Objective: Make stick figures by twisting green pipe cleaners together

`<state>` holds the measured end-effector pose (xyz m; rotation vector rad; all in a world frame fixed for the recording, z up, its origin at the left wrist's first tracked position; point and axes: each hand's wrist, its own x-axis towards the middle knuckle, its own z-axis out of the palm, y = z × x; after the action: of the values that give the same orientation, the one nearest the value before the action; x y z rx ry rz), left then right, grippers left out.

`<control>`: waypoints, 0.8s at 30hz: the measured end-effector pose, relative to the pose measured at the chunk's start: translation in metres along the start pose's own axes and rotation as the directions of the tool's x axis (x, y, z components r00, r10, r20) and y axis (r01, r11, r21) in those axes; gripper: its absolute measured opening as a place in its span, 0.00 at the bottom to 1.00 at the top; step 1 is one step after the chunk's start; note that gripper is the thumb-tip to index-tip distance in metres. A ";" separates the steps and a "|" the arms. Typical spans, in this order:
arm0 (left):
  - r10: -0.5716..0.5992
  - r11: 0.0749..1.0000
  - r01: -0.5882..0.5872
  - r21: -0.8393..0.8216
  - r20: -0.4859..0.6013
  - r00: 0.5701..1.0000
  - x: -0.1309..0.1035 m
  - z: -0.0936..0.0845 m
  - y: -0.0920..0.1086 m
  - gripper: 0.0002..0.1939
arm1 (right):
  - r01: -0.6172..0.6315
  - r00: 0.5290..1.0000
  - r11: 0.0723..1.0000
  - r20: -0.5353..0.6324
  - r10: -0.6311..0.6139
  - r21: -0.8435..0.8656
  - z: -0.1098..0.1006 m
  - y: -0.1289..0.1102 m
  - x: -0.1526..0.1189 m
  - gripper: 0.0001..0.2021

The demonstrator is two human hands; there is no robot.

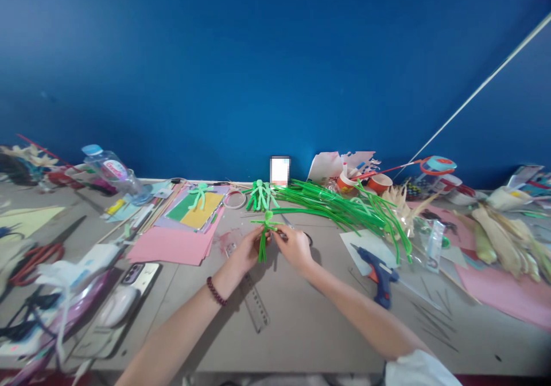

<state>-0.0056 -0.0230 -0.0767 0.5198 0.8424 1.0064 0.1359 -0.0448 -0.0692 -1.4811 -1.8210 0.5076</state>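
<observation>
Between my two hands, above the middle of the table, a small green pipe-cleaner figure [263, 242] is held upright, its round head up and its legs hanging. My left hand [247, 249] is closed around its body from the left. The fingers of my right hand [295, 245] pinch the figure's arm on the right side. Just behind stand more green pipe-cleaner figures [260, 195] close together, and one more figure [198, 195] lies on coloured sheets at the left. A bundle of green pipe cleaners [327, 199] spreads behind my right hand. Under my left wrist lies a clear ruler [257, 308].
A blue glue gun [379, 274] lies right of my forearm, near several thin dark sticks [437, 323]. Pink paper [172, 247], a phone [114, 311], red-handled scissors [38, 262] and a plastic bottle [112, 168] are at the left. Dried husks [503, 242] lie far right. A blue wall [275, 76] rises behind.
</observation>
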 end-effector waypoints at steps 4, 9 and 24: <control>0.086 0.996 -0.086 0.000 -0.014 0.996 0.001 0.001 -0.004 0.04 | -0.082 0.996 0.950 0.044 0.073 0.301 0.006 -0.001 0.001 0.12; 0.223 0.975 -0.223 0.003 -0.041 0.974 0.000 0.004 -0.007 0.05 | -0.316 0.948 0.753 0.153 0.280 0.578 0.010 -0.005 0.002 0.15; -0.059 0.994 0.064 -0.091 0.062 0.996 -0.010 0.015 -0.005 0.02 | -0.308 0.921 0.506 0.119 0.371 0.806 0.021 -0.002 -0.002 0.14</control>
<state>0.0067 -0.0349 -0.0680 0.4401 0.7512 0.9643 0.1191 -0.0442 -0.0818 -1.1268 -0.9372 1.2826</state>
